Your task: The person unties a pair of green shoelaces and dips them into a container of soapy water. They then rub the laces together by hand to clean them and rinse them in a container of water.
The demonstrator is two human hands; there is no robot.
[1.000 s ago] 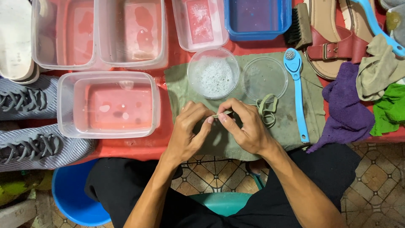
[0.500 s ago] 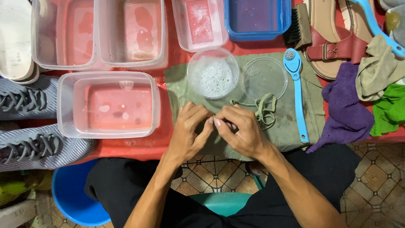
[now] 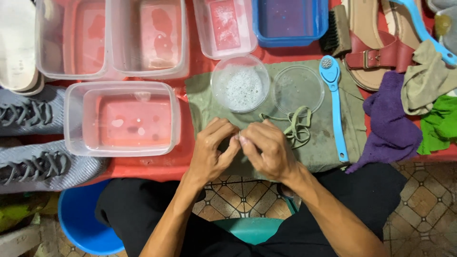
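**Two hands pinched together over an olive cloth**

Both hands meeting at the near edge of the table: left hand [image 3: 212,152] and right hand [image 3: 266,150] curled inward, fingertips pressed together around something too small to make out. Grasping, not released, though what exactly cannot be told. Trailing from the right hand toward the right, a khaki shoelace [image 3: 295,126], looped loosely on the olive cloth [image 3: 328,143] and apparently running into the pinch.

Just beyond the hands, on the same cloth, a round clear bowl [image 3: 240,83] holding white suds, and beside it to the right its round clear lid [image 3: 299,88], lying flat. Right of the lid, a blue long-handled brush [image 3: 335,109], head away from the person.

Left of the cloth, a clear rectangular tub [image 3: 121,119] with a little water in it. Farther left, two grey laced sneakers [image 3: 35,138]. At the right edge, a purple rag [image 3: 390,123] and a green rag [image 3: 440,123]; above them, a brown sandal [image 3: 376,52].
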